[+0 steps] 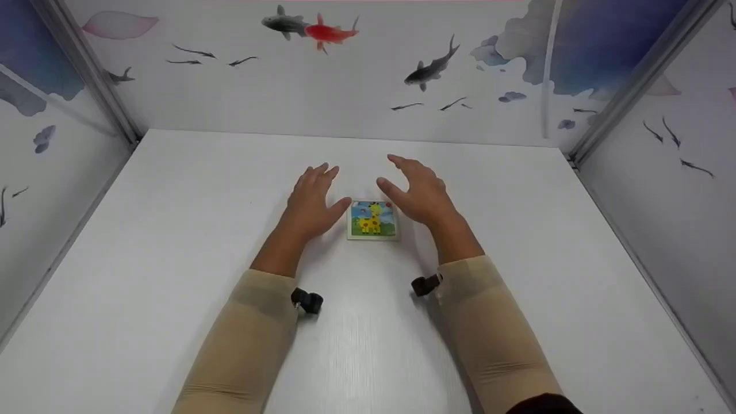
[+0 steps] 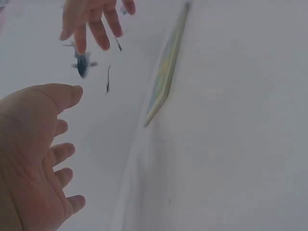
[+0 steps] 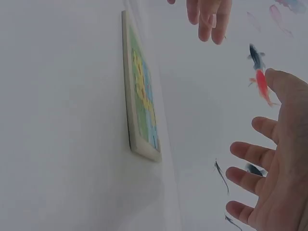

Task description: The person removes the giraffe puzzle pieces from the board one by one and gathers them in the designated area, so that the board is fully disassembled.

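A small square giraffe puzzle board (image 1: 374, 219) lies flat on the white table, its yellow giraffe set against blue sky and green ground inside a pale frame. My left hand (image 1: 313, 204) hovers at its left side, thumb tip close to the upper left corner. On the other side my right hand (image 1: 422, 192) is raised, thumb pointing in toward the upper right corner. Both hands hold nothing and their fingers are spread and slightly bent. The wrist views show a gap between the board (image 3: 142, 91) and the right fingers, and likewise between the board (image 2: 168, 67) and the left thumb.
The white table (image 1: 368, 345) is bounded by a back wall (image 1: 230, 98) and side walls printed with fish and ink-wash patterns. Metal posts (image 1: 638, 86) stand at the back corners. A small black camera (image 1: 307, 301) is on the left wrist, another (image 1: 426, 284) on the right.
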{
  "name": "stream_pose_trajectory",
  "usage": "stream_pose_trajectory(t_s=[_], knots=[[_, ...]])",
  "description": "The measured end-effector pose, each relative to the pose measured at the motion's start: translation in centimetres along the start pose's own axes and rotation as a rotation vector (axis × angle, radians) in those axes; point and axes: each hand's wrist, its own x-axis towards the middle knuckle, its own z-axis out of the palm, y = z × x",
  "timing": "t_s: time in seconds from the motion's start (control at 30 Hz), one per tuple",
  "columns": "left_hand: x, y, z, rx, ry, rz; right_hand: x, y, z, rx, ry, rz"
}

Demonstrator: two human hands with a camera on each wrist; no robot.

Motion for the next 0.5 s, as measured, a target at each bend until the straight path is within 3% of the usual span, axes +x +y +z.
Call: stream_pose_trajectory(t_s=[0.23, 0.5], knots=[[-0.5, 0.1, 0.0, -0.029, 0.003, 0.024, 1.0, -1.9, 0.8, 0.053, -0.121, -0.067], [-0.4, -0.2, 0.6, -0.057, -0.073, -0.013, 2.0, -3.0, 1.4, 0.108, -0.147, -0.078]])
